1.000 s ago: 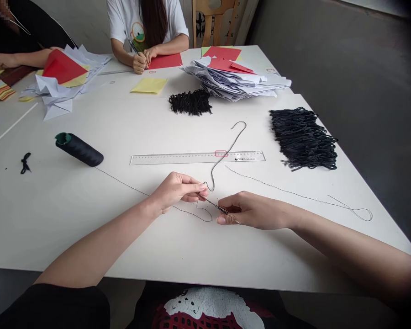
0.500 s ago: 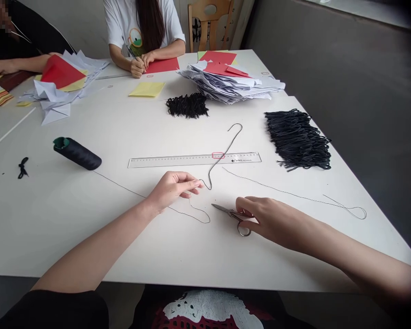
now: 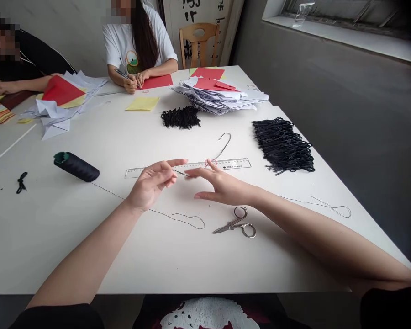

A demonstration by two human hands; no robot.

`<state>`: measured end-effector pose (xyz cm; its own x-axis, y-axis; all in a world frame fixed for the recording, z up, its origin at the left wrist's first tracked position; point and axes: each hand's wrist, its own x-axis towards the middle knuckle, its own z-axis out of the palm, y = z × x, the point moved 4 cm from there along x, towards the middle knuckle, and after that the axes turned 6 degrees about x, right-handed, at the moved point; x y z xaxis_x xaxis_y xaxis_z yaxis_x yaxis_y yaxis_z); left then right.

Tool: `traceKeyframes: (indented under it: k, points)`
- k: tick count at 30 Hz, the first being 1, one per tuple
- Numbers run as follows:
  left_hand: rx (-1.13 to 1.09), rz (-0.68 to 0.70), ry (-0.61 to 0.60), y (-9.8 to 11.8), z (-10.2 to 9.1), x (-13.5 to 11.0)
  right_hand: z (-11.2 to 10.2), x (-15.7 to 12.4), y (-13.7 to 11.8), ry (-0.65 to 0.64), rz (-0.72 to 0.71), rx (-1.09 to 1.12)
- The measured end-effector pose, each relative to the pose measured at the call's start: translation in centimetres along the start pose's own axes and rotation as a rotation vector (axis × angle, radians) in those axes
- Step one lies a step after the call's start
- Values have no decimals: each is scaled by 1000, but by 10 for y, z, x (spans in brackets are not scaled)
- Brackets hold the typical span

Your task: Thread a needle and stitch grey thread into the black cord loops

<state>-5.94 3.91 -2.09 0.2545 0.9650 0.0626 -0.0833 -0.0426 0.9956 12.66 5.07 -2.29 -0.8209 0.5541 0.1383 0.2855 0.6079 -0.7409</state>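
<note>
Hovering apart, left grip (image 3: 150, 185) and right grip (image 3: 224, 186) stand open, empty, above a clear plastic ruler (image 3: 233, 163); silver steel scissors (image 3: 234, 226) lie just below the right grip.

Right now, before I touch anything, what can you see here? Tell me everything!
Scissors: 1 pair, silver, on the table by the right arm.
Bent wire: 1, grey, beyond the hands.
Ruler: 1, clear, just beyond the hands.
Thread spool: 1, black, left side.
Thread lengths: 2, black, near the front.
Loop bundles: 2, black, middle and right.
Paper stack: 1, white with red on top, far end.
Yellow sheet: 1, yellow, far middle.
Co-workers: 2, at the far side.
Left hand: 1, open, above the table.
Right hand: 1, open, above the table.
</note>
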Motion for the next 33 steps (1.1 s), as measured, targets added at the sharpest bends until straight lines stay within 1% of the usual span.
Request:
traceKeyframes:
  k: [1, 2, 3, 4, 6, 7, 9, 12, 15, 17, 19, 21, 22, 24, 26, 27, 30, 33]
  points:
    - [-125, -35, 35, 2, -7, 1, -1, 5, 7, -35, 21, 84]
    - [-226, -67, 82, 4, -15, 3, -3, 7, 14, -41, 48, 173]
    - [-302, -89, 140, 6, -24, 5, -8, 8, 20, -12, 72, 258]
    - [-345, -101, 200, 9, -35, 6, -16, 7, 26, 50, 96, 334]
    - [-347, -96, 321, 13, -57, 10, -35, 2, 40, 227, 136, 447]
    - [-301, -83, 380, 15, -68, 12, -45, -2, 47, 308, 157, 483]
    - [-125, -43, 497, 15, -88, 15, -63, -11, 63, 431, 203, 516]
    - [228, 56, 640, 9, -114, 17, -82, -26, 82, 550, 284, 431]
    - [544, 122, 702, -1, -131, 17, -91, -40, 95, 619, 392, 263]
    - [757, 134, 703, -8, -137, 16, -93, -46, 101, 636, 438, 143]
    - [967, 163, 665, -13, -137, 17, -95, -51, 106, 633, 455, 0]
    - [1148, 209, 594, -17, -132, 18, -97, -53, 111, 587, 459, -123]
    - [1213, 230, 554, -18, -129, 19, -98, -53, 113, 537, 465, -169]
    - [1302, 256, 488, -22, -123, 21, -102, -56, 117, 395, 482, -232]
    - [1334, 274, 444, -24, -119, 23, -107, -61, 119, 274, 498, -289]
    - [1338, 282, 431, -25, -118, 23, -111, -64, 119, 237, 507, -315]
    - [1334, 290, 422, -27, -118, 24, -119, -72, 117, 160, 555, -341]
    - [1328, 271, 429, -28, -119, 25, -116, -72, 115, 95, 550, -310]
